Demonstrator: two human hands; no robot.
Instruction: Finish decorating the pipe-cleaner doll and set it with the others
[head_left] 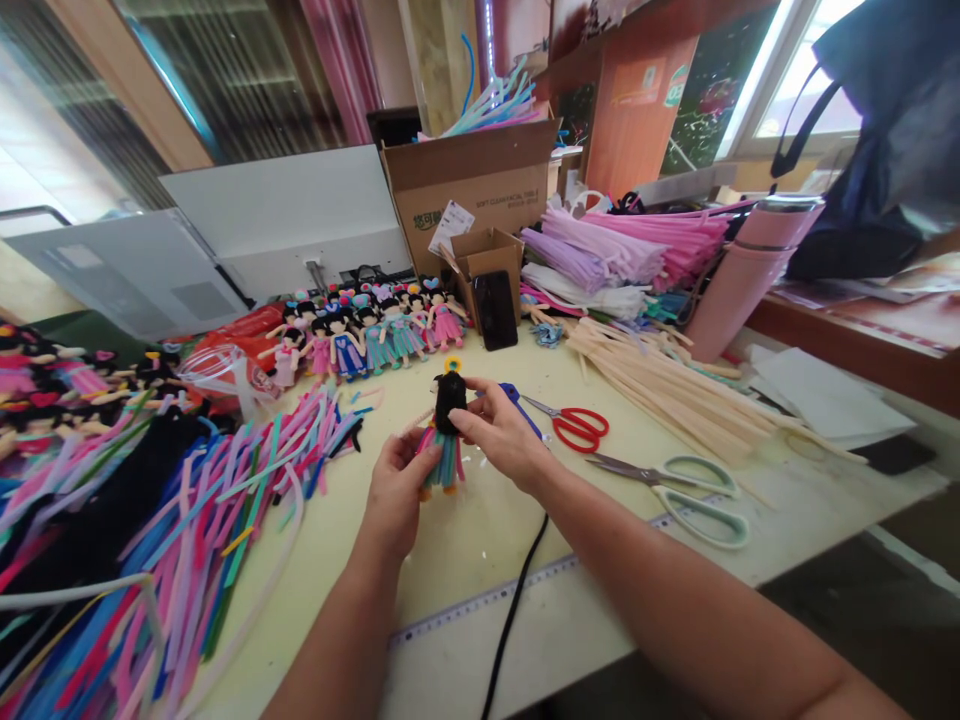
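A small doll (448, 455) of fuzzy stems is held upright above the table, its black hair facing the camera. It has a yellow ring on top and a striped teal and pink skirt. My left hand (400, 485) pinches the skirt from the left. My right hand (499, 430) grips the black hair from the right, thumb across it. Behind my right hand lies a blue tool (512, 392), partly hidden. Red-handled scissors (577, 428) and larger scissors with pale green handles (660, 475) lie to the right.
Finished dolls (375, 335) stand in rows behind. Coloured stems (217, 500) cover the left side. Beige strips (660, 385), a pink bottle (754, 270), a phone (495, 310) and a cardboard box (472, 185) sit farther back. A black cable (517, 600) and a ruler (487, 602) cross the front.
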